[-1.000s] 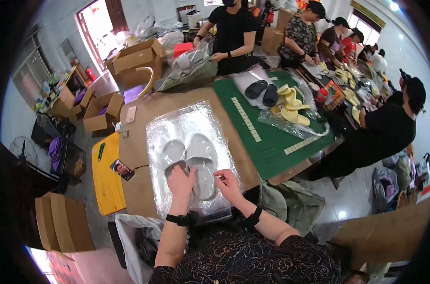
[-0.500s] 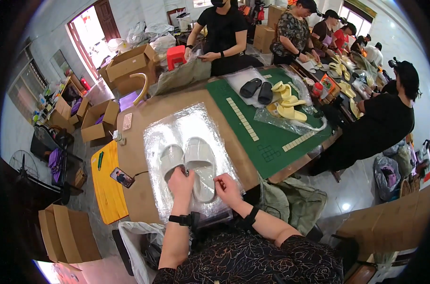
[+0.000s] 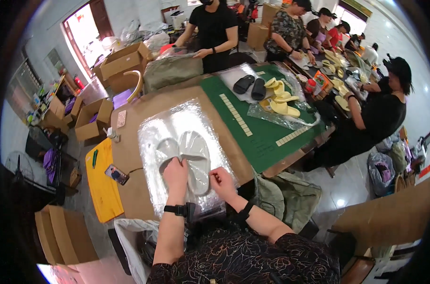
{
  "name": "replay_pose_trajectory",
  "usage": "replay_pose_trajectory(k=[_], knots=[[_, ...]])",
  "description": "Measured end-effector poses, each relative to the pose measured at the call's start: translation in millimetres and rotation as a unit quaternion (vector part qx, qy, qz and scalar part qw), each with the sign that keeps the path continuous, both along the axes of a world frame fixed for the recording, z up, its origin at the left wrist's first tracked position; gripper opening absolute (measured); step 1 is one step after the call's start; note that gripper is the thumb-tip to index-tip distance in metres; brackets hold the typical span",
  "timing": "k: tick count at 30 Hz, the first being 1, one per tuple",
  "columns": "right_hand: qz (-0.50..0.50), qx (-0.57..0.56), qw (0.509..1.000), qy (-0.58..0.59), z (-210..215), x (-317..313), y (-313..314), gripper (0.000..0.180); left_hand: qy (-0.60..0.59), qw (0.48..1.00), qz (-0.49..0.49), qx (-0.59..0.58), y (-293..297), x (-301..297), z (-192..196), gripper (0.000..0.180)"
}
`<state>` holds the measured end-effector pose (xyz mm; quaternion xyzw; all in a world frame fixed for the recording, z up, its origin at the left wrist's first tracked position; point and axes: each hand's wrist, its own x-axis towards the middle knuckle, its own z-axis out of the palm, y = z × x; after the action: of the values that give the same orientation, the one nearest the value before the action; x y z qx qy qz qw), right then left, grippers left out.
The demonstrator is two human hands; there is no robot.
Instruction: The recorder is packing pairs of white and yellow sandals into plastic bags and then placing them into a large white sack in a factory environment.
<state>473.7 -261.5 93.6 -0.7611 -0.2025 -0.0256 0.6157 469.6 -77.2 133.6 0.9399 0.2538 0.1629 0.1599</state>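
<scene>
A pair of pale grey slide slippers lies on a stack of shiny clear plastic bags (image 3: 151, 137), toes pointing away from me. My left hand (image 3: 176, 176) is closed over the rear of the left slipper (image 3: 167, 149), and its heel is hidden under my fingers. Clear film seems to cover part of the right slipper (image 3: 196, 144); glare hides how far. Close beside that slipper's heel, my right hand (image 3: 223, 183) has its fingers curled in a pinch at the plastic bag's surface. The exact edge between those fingertips is too small to see.
A phone (image 3: 116, 174) and yellow cloth (image 3: 103, 182) lie left of the bags. On the green mat (image 3: 234, 137) rest black slippers (image 3: 251, 86) and yellow slippers (image 3: 283, 102). A white-lined bin (image 3: 130, 236) stands near my left arm. Co-workers line the far and right sides.
The whole view has shifted slightly. Both my hands keep nearly the same places by the slippers. Across the table, a co-worker's bag has moved and now covers most of a red stool.
</scene>
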Motion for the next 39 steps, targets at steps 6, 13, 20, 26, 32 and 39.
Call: replay_pose_trajectory(k=[6,13,20,26,32,39], knots=[[-0.009,0.016,1.0,0.009,-7.7,-0.5,1.1,0.004,-0.071,0.997,-0.023,-0.027,7.4,0.4,-10.1,0.026],[-0.004,0.003,1.0,0.01,-13.1,2.2,3.3,0.007,-0.163,0.974,0.03,-0.152,30.5,-55.4,12.0,0.028],[0.034,-0.047,0.998,0.021,-9.4,-1.8,7.5,0.012,-0.262,0.899,0.15,-0.316,85.0,-184.4,47.2,0.025],[0.049,-0.083,0.995,-0.005,-12.0,6.0,-4.6,0.01,-0.212,0.861,0.227,-0.402,83.8,-312.5,39.3,0.015],[0.09,-0.096,0.991,-0.032,-3.7,1.4,2.5,0.006,-0.146,0.768,0.374,-0.499,43.8,-428.1,-27.8,0.022],[0.072,-0.127,0.988,-0.05,-3.6,1.3,4.5,0.006,-0.194,0.662,0.388,-0.612,45.0,-443.0,-110.4,0.031]])
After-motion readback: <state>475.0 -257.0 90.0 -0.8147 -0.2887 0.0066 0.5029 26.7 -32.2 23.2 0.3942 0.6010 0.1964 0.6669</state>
